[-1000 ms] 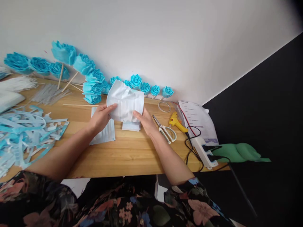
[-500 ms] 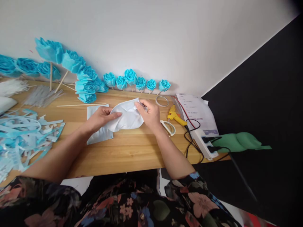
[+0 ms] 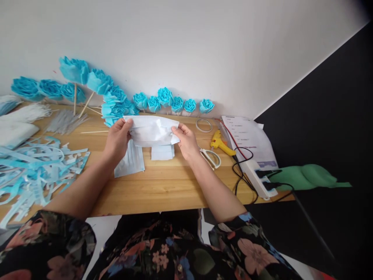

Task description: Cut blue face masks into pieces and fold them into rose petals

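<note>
A white pleated mask sheet [image 3: 151, 130] is stretched flat between both hands just above the wooden table [image 3: 163, 186]. My left hand [image 3: 118, 138] pinches its left end and my right hand [image 3: 188, 140] pinches its right end. Under the sheet lie a small folded stack of white pieces [image 3: 162, 152] and a pale blue mask sheet [image 3: 130, 162]. White-handled scissors [image 3: 211, 156] lie just right of my right hand.
Blue paper-like roses [image 3: 163, 99] line the wall, some on wooden sticks. A heap of cut blue strips [image 3: 35, 167] fills the left. A yellow glue gun [image 3: 222, 144], tape ring [image 3: 203, 125], printed papers [image 3: 247, 138], power strip [image 3: 256, 177] with cables and a green object [image 3: 309, 179] sit at the right.
The white sheet was crumpled down on the table under both hands half a second ago. Now both hands have lifted it and pulled it out flat by its ends.
</note>
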